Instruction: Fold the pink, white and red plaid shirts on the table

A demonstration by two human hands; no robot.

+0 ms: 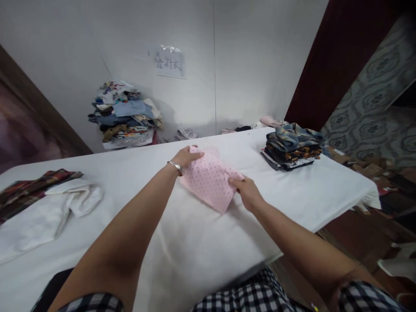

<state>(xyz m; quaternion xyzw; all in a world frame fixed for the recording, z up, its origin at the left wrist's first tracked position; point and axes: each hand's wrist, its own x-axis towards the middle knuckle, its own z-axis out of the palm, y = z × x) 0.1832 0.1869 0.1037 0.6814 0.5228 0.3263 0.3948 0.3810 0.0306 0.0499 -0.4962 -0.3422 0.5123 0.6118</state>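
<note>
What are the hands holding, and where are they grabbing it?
A folded pink dotted garment lying on the white table. The left hand rests on its far left corner; the right hand pinches its right edge.

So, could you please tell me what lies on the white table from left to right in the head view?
Plaid shirt → white garment → left hand → pink dotted garment → right hand → stack of folded patterned shirts.
</note>
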